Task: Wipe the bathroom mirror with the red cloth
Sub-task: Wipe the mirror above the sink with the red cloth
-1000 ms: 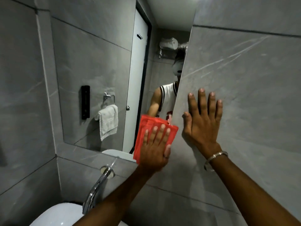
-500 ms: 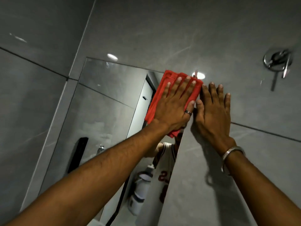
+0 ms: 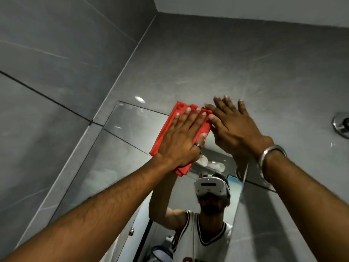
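Note:
The folded red cloth (image 3: 171,129) lies flat against the top right part of the bathroom mirror (image 3: 120,148). My left hand (image 3: 181,140) presses on it with fingers spread, a ring on one finger. My right hand (image 3: 234,127) is flat and open beside the cloth, at the mirror's top right corner, its thumb touching the cloth's edge; a metal bangle sits on that wrist. The mirror reflects a person with a headset and a white jersey.
Grey wall tiles (image 3: 56,53) surround the mirror, with a corner to the left. A chrome wall fitting (image 3: 341,126) sticks out at the far right. The ceiling edge (image 3: 245,6) runs along the top.
My left hand slid the cloth from the mirror's lower right edge up to its top right corner. My right hand moved up along with it, and the view tilted upward.

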The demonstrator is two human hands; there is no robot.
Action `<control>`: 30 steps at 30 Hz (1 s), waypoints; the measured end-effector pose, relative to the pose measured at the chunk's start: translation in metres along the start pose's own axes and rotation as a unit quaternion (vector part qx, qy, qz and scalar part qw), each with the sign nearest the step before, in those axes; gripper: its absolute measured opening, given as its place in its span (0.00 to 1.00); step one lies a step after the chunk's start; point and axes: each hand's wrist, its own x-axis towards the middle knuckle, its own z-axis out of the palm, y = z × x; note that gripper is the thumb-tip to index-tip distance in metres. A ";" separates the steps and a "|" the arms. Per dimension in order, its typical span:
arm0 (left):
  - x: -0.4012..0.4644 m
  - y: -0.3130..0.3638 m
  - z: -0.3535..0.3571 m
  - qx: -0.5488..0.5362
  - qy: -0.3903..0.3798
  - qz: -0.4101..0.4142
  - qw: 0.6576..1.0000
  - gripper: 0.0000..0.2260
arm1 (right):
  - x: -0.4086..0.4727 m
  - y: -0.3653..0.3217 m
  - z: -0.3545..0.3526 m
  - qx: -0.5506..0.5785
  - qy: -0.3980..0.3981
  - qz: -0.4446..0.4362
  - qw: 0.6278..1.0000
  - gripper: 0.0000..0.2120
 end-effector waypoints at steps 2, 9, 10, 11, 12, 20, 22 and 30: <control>-0.004 -0.026 -0.002 0.014 -0.003 -0.003 1.000 0.31 | 0.018 -0.010 0.002 -0.008 -0.004 -0.016 1.000 0.31; -0.015 -0.109 -0.010 0.036 -0.001 -0.007 0.999 0.31 | 0.067 -0.058 0.025 -0.053 0.015 -0.026 0.998 0.34; -0.017 -0.123 -0.012 0.038 0.002 -0.011 0.999 0.30 | 0.075 -0.069 0.031 -0.056 0.019 -0.027 0.998 0.33; -0.018 -0.133 -0.014 0.041 0.004 -0.016 0.999 0.30 | 0.081 -0.076 0.034 -0.060 0.023 -0.026 0.998 0.32; -0.018 -0.143 -0.015 0.043 0.006 -0.020 0.999 0.30 | 0.087 -0.083 0.037 -0.065 0.025 -0.024 0.997 0.32; -0.024 -0.193 -0.031 0.041 0.003 -0.060 0.997 0.31 | 0.101 -0.096 0.044 -0.080 0.033 -0.003 0.996 0.34; -0.026 -0.196 -0.034 0.034 0.001 -0.073 0.997 0.31 | 0.100 -0.095 0.042 -0.080 0.030 -0.005 0.996 0.34; -0.035 -0.183 -0.038 -0.013 0.021 -0.144 0.989 0.31 | 0.095 -0.099 0.044 -0.056 0.055 -0.008 0.997 0.32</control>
